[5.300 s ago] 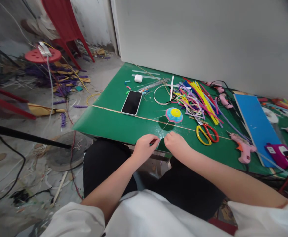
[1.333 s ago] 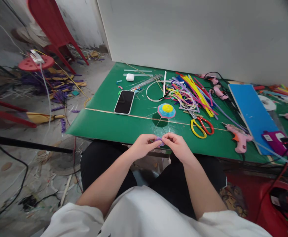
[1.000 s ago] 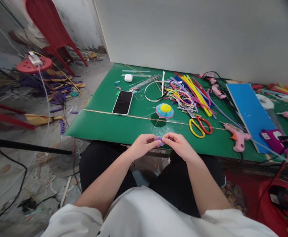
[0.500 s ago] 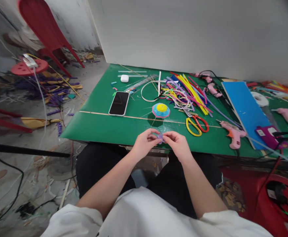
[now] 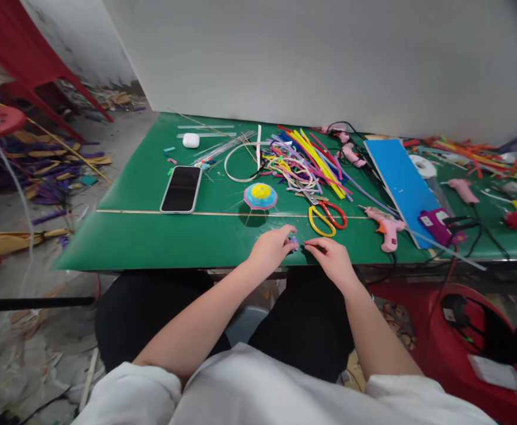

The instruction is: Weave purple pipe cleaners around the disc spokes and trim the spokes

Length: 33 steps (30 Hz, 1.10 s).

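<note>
My left hand (image 5: 270, 252) is closed in a pinch on a small purple piece (image 5: 294, 241) above the front edge of the green table. Its fingers hide part of the piece, and I cannot tell its kind. Just to the right, my right hand (image 5: 330, 260) has thumb and forefinger pressed together, slightly apart from the purple piece. Whatever may be between those fingertips is too small to make out. Beyond my hands stands a little domed parasol shape (image 5: 261, 196) in yellow, blue and pink, with thin clear spokes. Scissors (image 5: 328, 217) with yellow and red handles lie to the right of it.
On the green table (image 5: 121, 236) lie a phone (image 5: 181, 189), a white earbud case (image 5: 191, 140) and a heap of coloured pipe cleaners (image 5: 300, 165). Pink glue guns (image 5: 386, 228) with cords, a blue board (image 5: 400, 189) and a purple device (image 5: 442, 225) are to the right.
My hands have come apart; the purple piece stays with my left hand. The view has turned right, so the table things appear further left.
</note>
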Motion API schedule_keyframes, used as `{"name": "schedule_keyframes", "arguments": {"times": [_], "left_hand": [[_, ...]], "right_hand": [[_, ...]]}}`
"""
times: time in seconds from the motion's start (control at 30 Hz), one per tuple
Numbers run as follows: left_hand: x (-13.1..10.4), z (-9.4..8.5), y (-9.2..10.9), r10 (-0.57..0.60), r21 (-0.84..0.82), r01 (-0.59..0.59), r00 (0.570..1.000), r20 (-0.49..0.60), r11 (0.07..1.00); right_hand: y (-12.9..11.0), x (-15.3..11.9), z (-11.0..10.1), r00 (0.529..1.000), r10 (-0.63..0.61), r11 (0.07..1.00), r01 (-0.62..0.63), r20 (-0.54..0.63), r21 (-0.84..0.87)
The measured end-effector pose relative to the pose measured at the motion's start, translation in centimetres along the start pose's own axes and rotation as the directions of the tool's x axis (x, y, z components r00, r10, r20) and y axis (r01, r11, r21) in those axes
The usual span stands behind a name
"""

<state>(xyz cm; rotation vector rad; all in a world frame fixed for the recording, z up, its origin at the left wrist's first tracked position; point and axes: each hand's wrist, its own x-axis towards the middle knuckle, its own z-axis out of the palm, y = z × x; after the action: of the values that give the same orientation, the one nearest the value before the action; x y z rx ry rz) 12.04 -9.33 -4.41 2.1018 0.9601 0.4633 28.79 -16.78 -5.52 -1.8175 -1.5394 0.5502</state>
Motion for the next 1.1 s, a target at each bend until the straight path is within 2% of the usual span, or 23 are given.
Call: {"name": "schedule_keyframes", "arguments": {"times": [0.1, 0.27, 0.4, 0.57, 0.7, 0.83, 0.97, 1.1], "left_hand": [[-0.8, 0.2, 0.4, 0.030, 0.279, -0.004, 0.996, -0.087, 0.960], [-2.2, 0.1, -0.1, 0.039, 0.419, 0.036, 0.985, -0.169, 0.907], [-2.5, 1.4, -0.2, 0.149, 0.540, -0.058, 0.981, -0.126, 0.840], [-2.6, 3.0, -0.3, 0.224, 0.653, -0.136, 0.973, -0.052, 0.745], [-2.4, 3.3, -0.5, 0.251, 0.674, -0.173, 0.968, -0.018, 0.718], [-2.3, 3.2, -0.5, 0.263, 0.646, -0.187, 0.964, -0.022, 0.740], [-2.1, 2.5, -0.4, 0.253, 0.561, -0.200, 0.967, -0.017, 0.803], [-1.8, 1.6, -0.4, 0.206, 0.455, -0.156, 0.977, -0.061, 0.877]], "right_hand": [[1.0, -0.1, -0.5, 0.993, -0.105, 0.990, 0.099, -0.050, -0.102], [0.5, 0.7, 0.2, 0.974, -0.223, 0.965, 0.213, -0.050, -0.155], [0.2, 1.4, 1.1, 0.941, -0.332, 0.906, 0.296, -0.073, -0.303], [0.3, 0.9, 1.3, 0.907, -0.420, 0.791, 0.387, 0.040, -0.475], [0.3, 0.3, 1.3, 0.899, -0.429, 0.747, 0.405, 0.082, -0.527], [0.4, -0.1, 1.9, 0.896, -0.433, 0.757, 0.421, 0.099, -0.500], [0.8, 0.3, 1.5, 0.901, -0.428, 0.827, 0.424, 0.077, -0.368], [0.8, 1.4, 0.5, 0.934, -0.356, 0.905, 0.336, -0.033, -0.261]]}}
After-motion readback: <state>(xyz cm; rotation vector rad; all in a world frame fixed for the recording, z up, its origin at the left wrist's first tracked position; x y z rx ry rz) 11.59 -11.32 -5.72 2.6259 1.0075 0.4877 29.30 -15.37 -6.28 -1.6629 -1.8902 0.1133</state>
